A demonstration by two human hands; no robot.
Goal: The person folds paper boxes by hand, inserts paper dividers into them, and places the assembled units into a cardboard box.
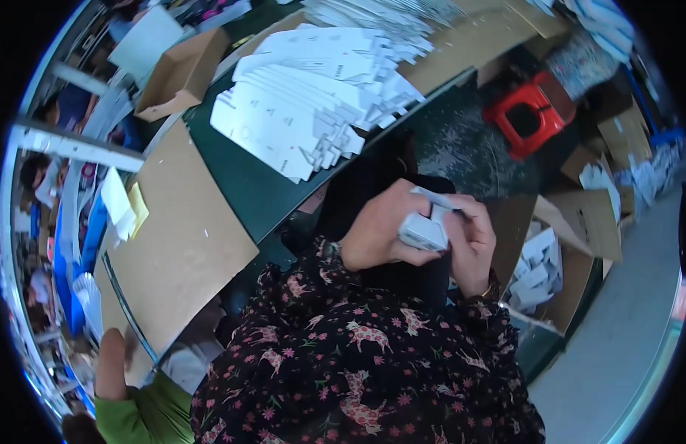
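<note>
Above my lap I hold a small white folding box between both hands. My left hand is closed round its left side, with the thumb under the lower edge. On the right, my right hand grips the other side, fingers bent at an upright flap. The box's far side is hidden by my fingers. On the dark green table ahead lie fanned stacks of flat white box blanks. To my right, an open brown carton holds several small white folded boxes.
A brown cardboard sheet covers the table at left, with yellow and white papers on it. An empty brown box stands beyond. A red stool is at the far right. A co-worker's green sleeve shows at lower left.
</note>
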